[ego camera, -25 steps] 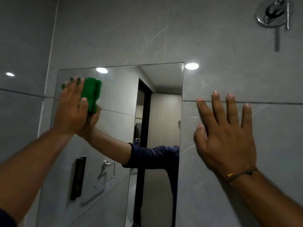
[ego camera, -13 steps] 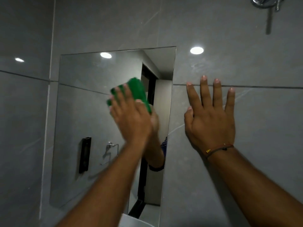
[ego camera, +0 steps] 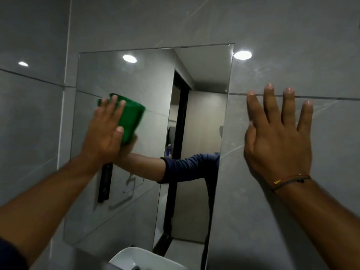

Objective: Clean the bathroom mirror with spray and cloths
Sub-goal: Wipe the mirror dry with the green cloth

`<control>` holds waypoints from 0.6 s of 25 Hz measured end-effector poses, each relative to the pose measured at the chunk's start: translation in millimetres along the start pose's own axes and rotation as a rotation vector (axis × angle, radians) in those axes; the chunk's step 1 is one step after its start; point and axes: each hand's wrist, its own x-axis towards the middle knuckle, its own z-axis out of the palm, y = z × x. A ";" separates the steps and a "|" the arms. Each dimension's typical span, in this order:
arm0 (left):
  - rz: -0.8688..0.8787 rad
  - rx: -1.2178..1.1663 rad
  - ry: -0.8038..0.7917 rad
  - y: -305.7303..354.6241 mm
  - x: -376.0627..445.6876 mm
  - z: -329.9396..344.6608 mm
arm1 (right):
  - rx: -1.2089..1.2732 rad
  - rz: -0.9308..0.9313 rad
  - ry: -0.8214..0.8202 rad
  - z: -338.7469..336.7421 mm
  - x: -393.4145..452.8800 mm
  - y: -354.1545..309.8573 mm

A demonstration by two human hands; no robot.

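A frameless rectangular mirror (ego camera: 198, 78) hangs on the grey tiled wall. My left hand (ego camera: 105, 131) presses a folded green cloth (ego camera: 131, 119) flat against the glass in the mirror's left half, at mid height. The cloth shows past my fingers to the right, and part of it is hidden under my palm. My right hand (ego camera: 278, 135) lies flat on the wall tile just right of the mirror, fingers spread, holding nothing. A thin cord bracelet circles that wrist. No spray bottle is in view.
A white basin (ego camera: 140, 258) sits below the mirror at the bottom edge. The mirror reflects a dark doorway, a towel ring and a black wall fixture. Grey wall tiles (ego camera: 292, 36) surround the mirror, with a grout line at finger height.
My left hand has swept the green cloth across the glass: from the upper left toward the middle, then back to the left at mid height. My right hand stayed flat on the wall.
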 end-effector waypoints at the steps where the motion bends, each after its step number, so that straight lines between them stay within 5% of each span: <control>1: -0.094 -0.014 0.027 -28.0 -6.5 -2.6 | -0.004 -0.004 0.004 0.2 -0.4 -1.1; 3: -0.343 -0.074 0.108 -57.3 -19.1 1.6 | -0.007 -0.014 0.013 0.9 0.5 -0.5; 7: -1.207 -0.224 0.261 -26.4 -49.9 11.5 | 0.008 -0.015 0.015 -0.6 0.0 -0.6; 9: -1.348 -0.212 0.257 31.3 -46.8 14.3 | 0.009 -0.012 0.014 -1.0 -0.2 -0.1; 11: -1.210 -0.220 0.256 113.6 -33.2 21.0 | 0.003 -0.013 0.002 0.0 -2.3 -2.3; 15: -0.528 -0.174 0.091 271.3 -41.4 43.0 | 0.038 -0.016 -0.045 -5.3 -0.9 -0.3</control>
